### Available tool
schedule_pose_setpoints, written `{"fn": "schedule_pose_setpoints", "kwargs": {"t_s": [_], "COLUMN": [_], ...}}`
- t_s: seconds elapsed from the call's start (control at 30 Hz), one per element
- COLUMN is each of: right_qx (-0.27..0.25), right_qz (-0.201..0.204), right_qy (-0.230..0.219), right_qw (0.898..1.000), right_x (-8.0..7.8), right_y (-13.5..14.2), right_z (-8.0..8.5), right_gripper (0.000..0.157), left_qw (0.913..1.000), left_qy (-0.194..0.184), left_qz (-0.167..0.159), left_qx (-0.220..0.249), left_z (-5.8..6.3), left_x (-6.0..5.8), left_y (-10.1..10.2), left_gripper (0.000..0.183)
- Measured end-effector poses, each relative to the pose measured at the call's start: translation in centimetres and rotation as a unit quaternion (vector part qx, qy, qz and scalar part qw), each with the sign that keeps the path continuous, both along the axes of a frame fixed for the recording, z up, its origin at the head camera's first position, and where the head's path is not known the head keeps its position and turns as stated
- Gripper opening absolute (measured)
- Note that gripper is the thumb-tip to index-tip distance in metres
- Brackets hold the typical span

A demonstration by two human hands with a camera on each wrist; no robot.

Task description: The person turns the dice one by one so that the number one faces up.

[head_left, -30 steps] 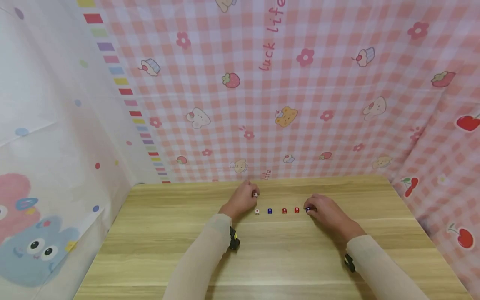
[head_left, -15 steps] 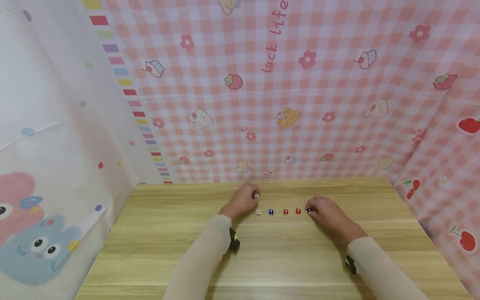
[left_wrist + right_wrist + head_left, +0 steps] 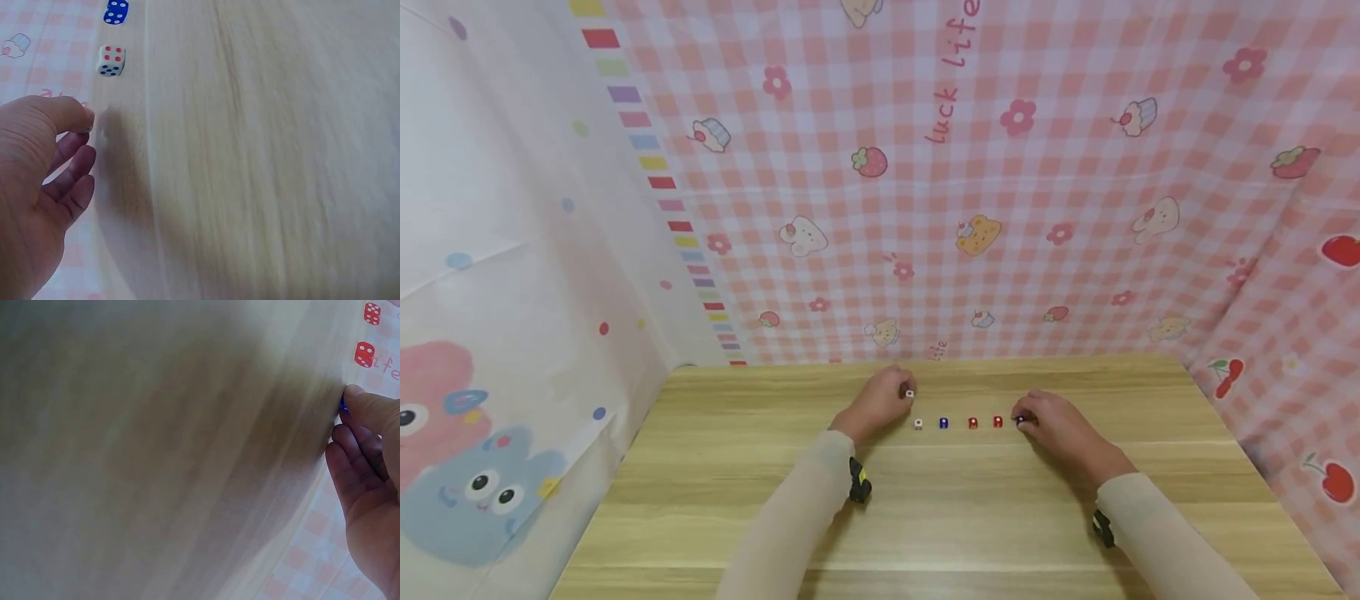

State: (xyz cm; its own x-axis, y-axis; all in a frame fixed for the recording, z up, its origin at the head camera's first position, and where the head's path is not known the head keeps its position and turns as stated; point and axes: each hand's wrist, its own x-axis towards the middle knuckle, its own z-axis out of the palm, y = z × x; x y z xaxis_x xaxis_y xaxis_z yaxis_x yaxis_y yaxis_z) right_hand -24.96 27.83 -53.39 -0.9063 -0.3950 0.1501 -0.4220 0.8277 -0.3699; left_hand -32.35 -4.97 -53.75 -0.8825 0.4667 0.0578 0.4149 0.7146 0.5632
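Observation:
Between thumb and fingers my left hand (image 3: 880,403) pinches a white die (image 3: 909,393), mostly covered by the thumb in the left wrist view. Just in front and to its right, another white die (image 3: 918,424) stands on the table, showing red and blue pips in the left wrist view. A row runs rightward from it: a blue die (image 3: 943,423), a red die (image 3: 973,423) and a second red die (image 3: 997,422). At the row's right end my right hand (image 3: 1058,425) pinches another blue die (image 3: 344,404), largely hidden by the thumb.
The wooden table (image 3: 955,508) reaches back to a pink checked cloth (image 3: 850,275) hanging behind it. A white printed cloth (image 3: 550,333) hangs at the left. Black wrist devices sit on both sleeves.
The left hand has drawn slightly left and toward me, still pinching the white die. The right hand keeps its hold at the row's end. The head view has shifted slightly.

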Motion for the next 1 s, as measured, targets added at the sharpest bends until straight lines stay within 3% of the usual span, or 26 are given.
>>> {"fn": "schedule_pose_setpoints", "kwargs": {"t_s": [0.2, 0.37, 0.57, 1.0], "right_qx": [0.003, 0.004, 0.004, 0.007], "right_qz": [0.002, 0.000, 0.001, 0.006], "right_qy": [-0.003, -0.001, 0.003, -0.004], "right_qw": [1.000, 1.000, 1.000, 1.000], "right_x": [0.0, 0.0, -0.1, 0.2], "right_y": [0.1, 0.1, 0.2, 0.0], "right_z": [0.4, 0.5, 0.6, 0.4], "right_gripper": [0.007, 0.008, 0.008, 0.008], "left_qw": [0.9995, 0.9993, 0.9992, 0.9985], "left_qy": [0.014, 0.001, -0.008, 0.011], "left_qz": [-0.023, -0.032, -0.039, -0.053], "left_qx": [-0.015, -0.018, -0.005, -0.010], "left_z": [0.8, 1.1, 0.8, 0.0], "left_x": [0.9, 1.7, 2.6, 3.6], "left_y": [-1.1, -2.0, -2.9, -3.9], "left_gripper": [0.011, 0.011, 0.016, 0.012]}}
